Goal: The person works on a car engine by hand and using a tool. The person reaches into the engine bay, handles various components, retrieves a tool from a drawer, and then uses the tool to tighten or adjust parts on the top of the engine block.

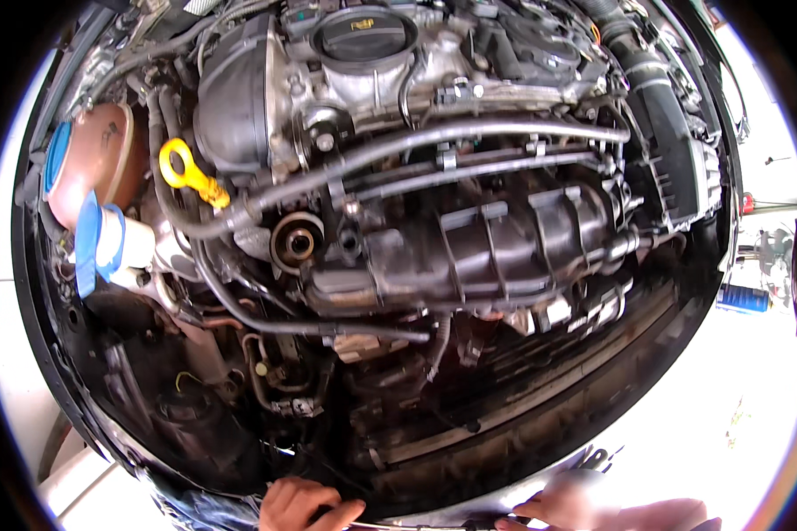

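Observation:
At the lower edge, in front of the engine bay, my left hand (305,506) is closed, its fingers curled and the thumb pointing right. Farther right is my right hand (567,503), partly smeared by motion, with fingers and thumb pinched together. A thin rod-like piece (398,527), pale with darker parts, runs between the two hands along the picture's rim. Both hands seem to grip it, but its kind cannot be made out and much of it is cut off. The front edge of the car (416,509) lies right beside the hands.
Beyond stands the engine, with a black ribbed intake manifold (478,252), a round oil filler cap (363,37) and a yellow dipstick handle (179,165). A round open housing (297,243) sits beside the manifold. At left are a coolant tank (106,159) and a blue-and-white cap (106,243).

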`<state>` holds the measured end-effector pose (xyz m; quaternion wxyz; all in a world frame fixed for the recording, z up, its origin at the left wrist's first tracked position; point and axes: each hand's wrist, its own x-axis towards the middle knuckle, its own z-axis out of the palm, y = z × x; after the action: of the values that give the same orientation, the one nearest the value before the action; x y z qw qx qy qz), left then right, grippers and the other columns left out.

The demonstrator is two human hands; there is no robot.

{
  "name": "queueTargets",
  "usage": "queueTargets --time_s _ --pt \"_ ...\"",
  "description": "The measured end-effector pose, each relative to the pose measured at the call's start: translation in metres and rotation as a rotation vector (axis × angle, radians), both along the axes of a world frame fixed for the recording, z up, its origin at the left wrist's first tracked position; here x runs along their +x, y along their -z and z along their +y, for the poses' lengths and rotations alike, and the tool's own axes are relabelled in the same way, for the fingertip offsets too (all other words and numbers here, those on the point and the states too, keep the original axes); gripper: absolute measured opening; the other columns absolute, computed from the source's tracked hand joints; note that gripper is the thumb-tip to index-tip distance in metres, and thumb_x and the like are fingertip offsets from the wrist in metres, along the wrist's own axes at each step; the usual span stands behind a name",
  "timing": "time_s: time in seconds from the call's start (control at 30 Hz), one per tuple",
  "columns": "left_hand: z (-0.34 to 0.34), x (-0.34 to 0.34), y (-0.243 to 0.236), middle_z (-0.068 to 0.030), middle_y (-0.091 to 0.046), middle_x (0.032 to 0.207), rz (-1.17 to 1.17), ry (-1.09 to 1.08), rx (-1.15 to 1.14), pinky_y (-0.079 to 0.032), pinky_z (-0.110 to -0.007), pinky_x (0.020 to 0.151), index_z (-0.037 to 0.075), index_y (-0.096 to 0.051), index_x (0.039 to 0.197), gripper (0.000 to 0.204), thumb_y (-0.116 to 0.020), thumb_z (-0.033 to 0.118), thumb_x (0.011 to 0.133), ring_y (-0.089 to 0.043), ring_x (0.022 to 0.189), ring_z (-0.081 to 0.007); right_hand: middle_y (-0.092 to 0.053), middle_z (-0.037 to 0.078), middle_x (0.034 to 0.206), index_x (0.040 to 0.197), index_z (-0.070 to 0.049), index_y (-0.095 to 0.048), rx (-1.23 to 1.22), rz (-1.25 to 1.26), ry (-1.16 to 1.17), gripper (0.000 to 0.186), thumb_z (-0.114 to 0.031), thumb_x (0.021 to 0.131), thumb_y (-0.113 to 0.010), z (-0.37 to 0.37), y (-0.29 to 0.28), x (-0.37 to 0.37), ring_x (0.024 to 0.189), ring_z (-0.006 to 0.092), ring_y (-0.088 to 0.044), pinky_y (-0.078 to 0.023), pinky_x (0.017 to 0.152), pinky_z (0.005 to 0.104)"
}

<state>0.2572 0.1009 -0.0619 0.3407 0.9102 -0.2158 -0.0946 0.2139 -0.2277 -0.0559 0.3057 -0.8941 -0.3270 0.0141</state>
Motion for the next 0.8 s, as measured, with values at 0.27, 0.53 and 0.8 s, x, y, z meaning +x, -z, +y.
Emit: queueTargets --time_s 0.27,0.53,0.8 --pt "0.001 0.001 0.020 0.0000 -0.060 0.075 -0.161 0.035 -0.168 -0.044 -0.033 0.053 0.016 -0.063 0.081 0.032 -0.074 0.046 0.076 -0.060 0.061 -0.0186 -0.063 0.016 0.090 0.105 0.003 -0.062 -0.291 -0.108 0.264 0.036 -0.030 0.089 -0.055 -0.012 -0.010 0.108 0.074 0.0333 -0.058 -0.045 0.064 0.0456" --pt "0.015 -0.006 0.024 0.0024 -0.060 0.079 -0.058 0.132 -0.186 -0.043 -0.031 0.053 0.020 -0.065 0.084 0.035 -0.082 0.044 0.066 -0.063 0.069 -0.0172 -0.062 0.015 0.085 0.103 0.002 -0.061 -0.241 0.015 0.315 0.034 -0.027 0.088 -0.053 -0.008 0.010 0.127 0.071 0.0313 -0.057 -0.044 0.063 0.0435" --pt "0.011 0.000 0.014 0.0012 -0.062 0.083 0.058 0.074 -0.163 -0.044 -0.032 0.056 0.020 -0.064 0.087 0.035 -0.083 0.041 0.066 -0.064 0.073 -0.0178 -0.060 0.014 0.080 0.102 0.002 -0.061 -0.222 0.050 0.352 0.032 -0.024 0.088 -0.051 -0.004 0.009 0.136 0.068 0.0293 -0.056 -0.043 0.061 0.0415"
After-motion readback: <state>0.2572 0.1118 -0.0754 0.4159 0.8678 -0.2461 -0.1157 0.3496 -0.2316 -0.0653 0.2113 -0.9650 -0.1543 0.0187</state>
